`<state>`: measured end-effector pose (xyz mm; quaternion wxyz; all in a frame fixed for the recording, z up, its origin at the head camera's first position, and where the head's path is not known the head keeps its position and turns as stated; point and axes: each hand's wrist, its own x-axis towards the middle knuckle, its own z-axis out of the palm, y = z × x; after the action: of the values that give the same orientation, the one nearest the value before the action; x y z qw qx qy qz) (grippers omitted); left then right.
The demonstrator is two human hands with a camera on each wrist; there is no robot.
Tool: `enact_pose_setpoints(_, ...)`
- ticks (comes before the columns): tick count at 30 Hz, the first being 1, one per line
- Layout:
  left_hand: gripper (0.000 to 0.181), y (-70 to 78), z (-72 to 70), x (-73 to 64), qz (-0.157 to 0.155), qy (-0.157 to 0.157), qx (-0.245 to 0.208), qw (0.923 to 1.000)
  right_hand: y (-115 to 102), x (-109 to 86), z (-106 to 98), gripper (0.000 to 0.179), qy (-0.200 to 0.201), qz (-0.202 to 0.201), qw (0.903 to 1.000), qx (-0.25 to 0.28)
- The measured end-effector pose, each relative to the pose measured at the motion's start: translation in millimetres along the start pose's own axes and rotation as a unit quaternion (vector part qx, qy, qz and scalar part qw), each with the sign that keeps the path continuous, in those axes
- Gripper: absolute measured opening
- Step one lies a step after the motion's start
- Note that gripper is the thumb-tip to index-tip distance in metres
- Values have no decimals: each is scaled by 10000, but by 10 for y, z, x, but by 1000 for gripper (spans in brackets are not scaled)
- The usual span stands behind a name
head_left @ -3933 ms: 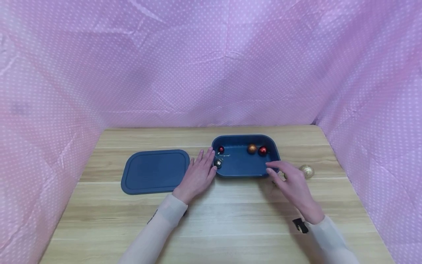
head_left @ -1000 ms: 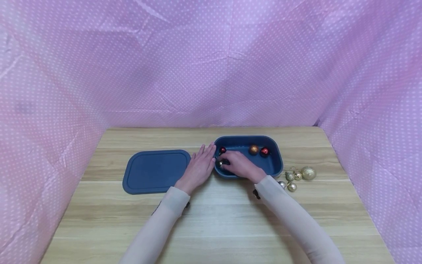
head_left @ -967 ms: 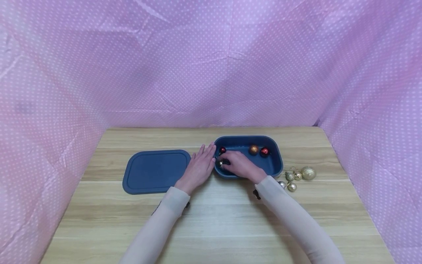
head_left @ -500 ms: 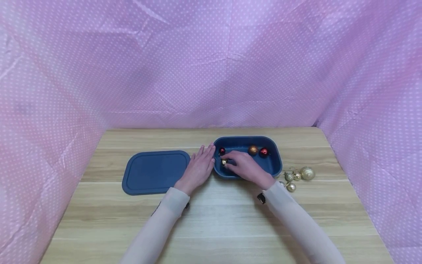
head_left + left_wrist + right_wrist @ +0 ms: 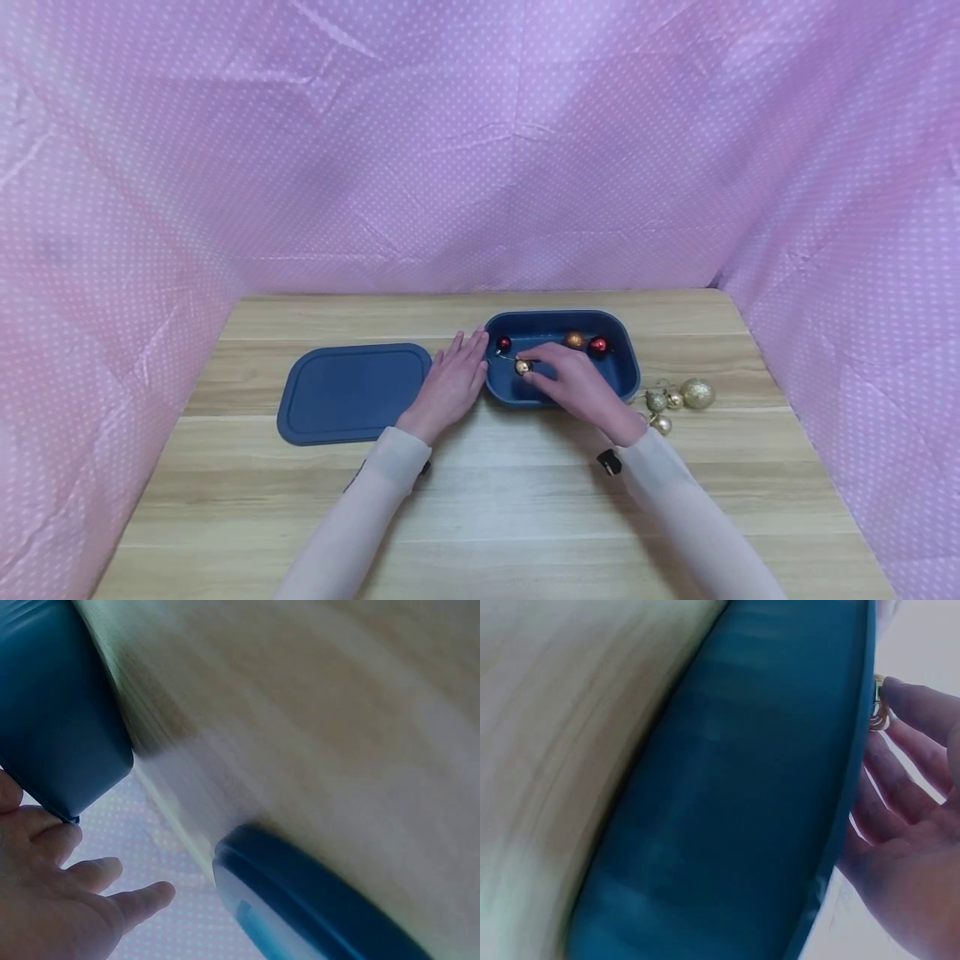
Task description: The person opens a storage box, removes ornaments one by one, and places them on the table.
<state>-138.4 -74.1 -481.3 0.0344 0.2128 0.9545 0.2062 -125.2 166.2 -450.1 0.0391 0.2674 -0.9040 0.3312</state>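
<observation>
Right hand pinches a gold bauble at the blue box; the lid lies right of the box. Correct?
Not quite: the head view shows the lid lying left of the blue box. The right hand does pinch a gold bauble there.

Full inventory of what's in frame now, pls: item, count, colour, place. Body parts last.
Box: 1, dark blue, open, on table right of centre
Lid: 1, dark blue, flat, left of box
Dark red bauble: 1, left end of box
Orange bauble: 1, right half of box
Red bauble: 1, beside the orange one
Held bauble: 1, shiny gold, over box
Large bauble: 1, glittery gold, table right of box
Small baubles: at least 3, gold to greenish, near large one
Table: 1, light wood
Cloth: pink, white dots, around table
Sleeves: 2, pale
Left hand: 1, at box's left end
Right hand: 1, pinching held bauble
</observation>
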Motion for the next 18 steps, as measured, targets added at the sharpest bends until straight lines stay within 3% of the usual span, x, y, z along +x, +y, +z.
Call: enact_pose_setpoints(18, 55, 3, 2, -4, 51, 67, 16, 10000, 0, -408, -317, 32, 869, -104, 9962, -23)
